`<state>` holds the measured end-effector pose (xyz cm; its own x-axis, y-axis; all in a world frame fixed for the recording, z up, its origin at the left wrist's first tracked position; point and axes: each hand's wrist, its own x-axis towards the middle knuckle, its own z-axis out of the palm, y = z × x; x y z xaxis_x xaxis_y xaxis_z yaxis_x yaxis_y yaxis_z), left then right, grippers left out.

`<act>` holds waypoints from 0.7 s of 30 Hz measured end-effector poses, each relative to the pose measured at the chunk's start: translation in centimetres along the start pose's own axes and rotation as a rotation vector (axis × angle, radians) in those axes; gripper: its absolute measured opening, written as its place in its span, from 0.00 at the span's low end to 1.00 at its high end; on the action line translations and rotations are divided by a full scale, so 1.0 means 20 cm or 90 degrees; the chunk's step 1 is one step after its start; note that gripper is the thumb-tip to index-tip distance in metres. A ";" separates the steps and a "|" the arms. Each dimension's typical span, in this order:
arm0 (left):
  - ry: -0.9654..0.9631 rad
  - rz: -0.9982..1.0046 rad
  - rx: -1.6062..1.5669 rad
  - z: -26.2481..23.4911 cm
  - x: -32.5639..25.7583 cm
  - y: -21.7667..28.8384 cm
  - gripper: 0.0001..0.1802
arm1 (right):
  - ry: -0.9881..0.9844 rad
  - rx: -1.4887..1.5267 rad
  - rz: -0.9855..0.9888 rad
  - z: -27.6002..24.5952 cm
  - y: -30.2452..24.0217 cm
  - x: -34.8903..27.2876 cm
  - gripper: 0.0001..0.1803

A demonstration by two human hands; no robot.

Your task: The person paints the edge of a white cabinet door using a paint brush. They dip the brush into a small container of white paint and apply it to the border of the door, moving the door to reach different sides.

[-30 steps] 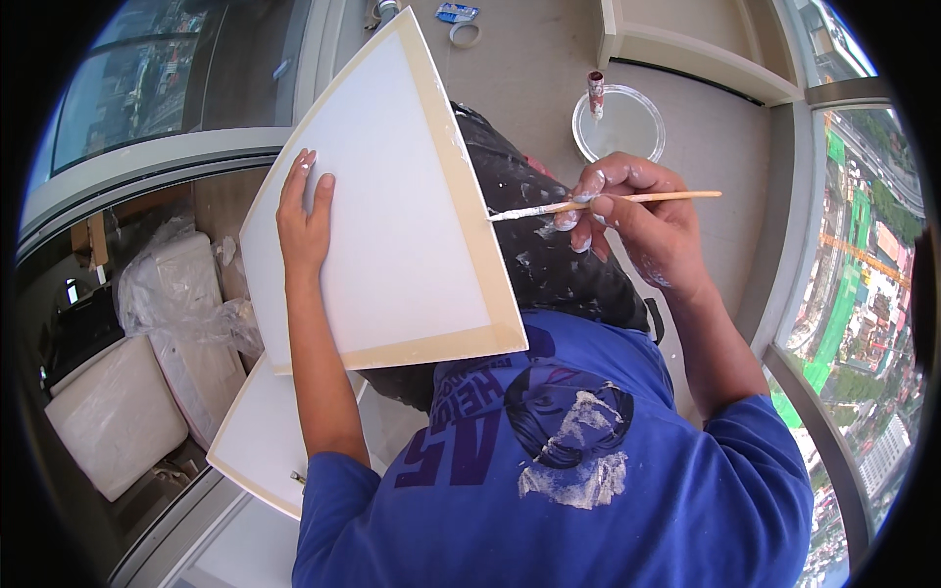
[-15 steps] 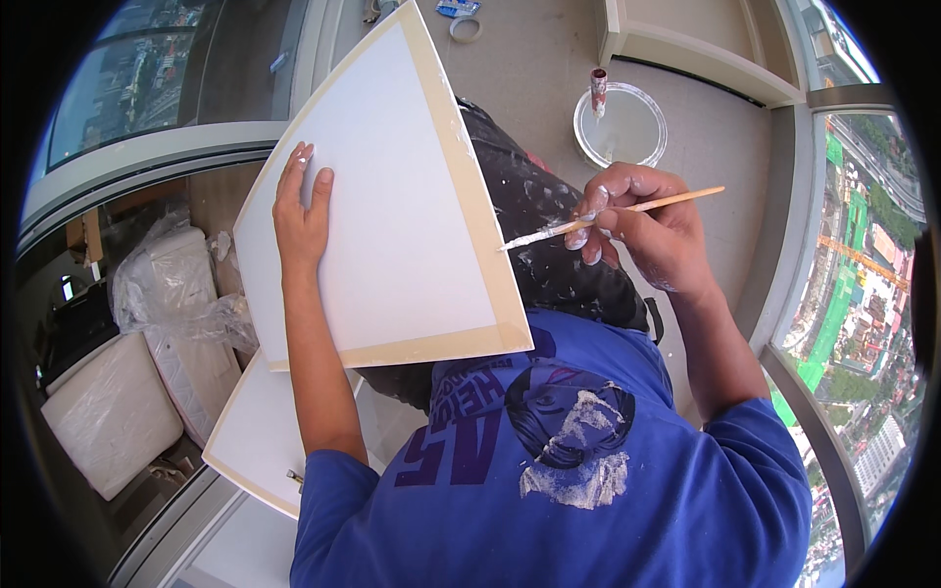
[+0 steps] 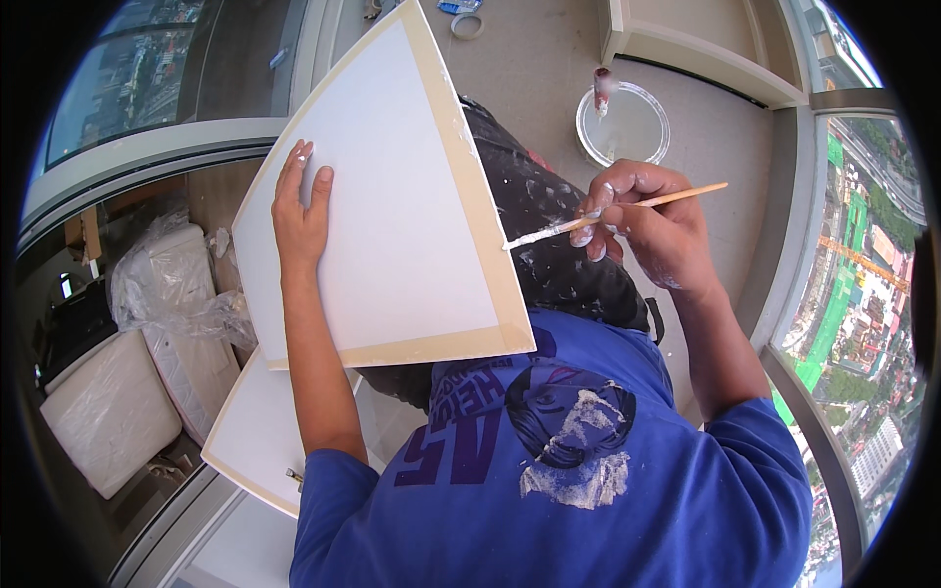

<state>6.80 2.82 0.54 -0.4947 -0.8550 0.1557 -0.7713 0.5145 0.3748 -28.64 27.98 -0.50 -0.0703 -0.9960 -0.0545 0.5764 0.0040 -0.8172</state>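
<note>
I seem to be touching up the edge of the flat, smooth white panel point(image 3: 382, 225) with its matte tan tape border point(image 3: 469, 176), which is lying across my paint-spattered black trousers point(image 3: 534, 201). My right hand point(image 3: 662, 230) is pinching the slim wooden paintbrush point(image 3: 676, 197); apart from it, my left hand point(image 3: 302, 211) is resting flat on the panel. The next stroke is probably calling for light, even pressure.

Plastic-wrapped pale objects point(image 3: 110, 416) sit at left, a white building point(image 3: 877, 456) beyond the window frame point(image 3: 792, 196) at right

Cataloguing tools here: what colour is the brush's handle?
The brush handle is light orange-tan; the head view shows it.
</note>
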 end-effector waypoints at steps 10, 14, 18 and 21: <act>0.002 0.009 0.001 0.00 0.01 0.00 0.28 | 0.101 -0.025 -0.028 0.07 0.00 0.09 0.07; 0.004 -0.001 0.010 0.00 0.00 0.00 0.28 | 0.027 -0.007 0.004 0.01 0.00 0.05 0.07; 0.001 0.008 0.003 0.00 0.01 0.00 0.28 | 0.056 -0.017 0.030 0.03 -0.03 0.06 0.07; 0.001 0.009 -0.003 0.00 0.01 0.00 0.27 | 0.092 -0.041 0.013 0.06 -0.03 0.10 0.07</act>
<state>6.73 2.70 0.54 -0.5050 -0.8478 0.1616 -0.7627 0.5261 0.3762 -28.16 25.89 0.55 -0.1777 -0.9726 -0.1499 0.5256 0.0349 -0.8500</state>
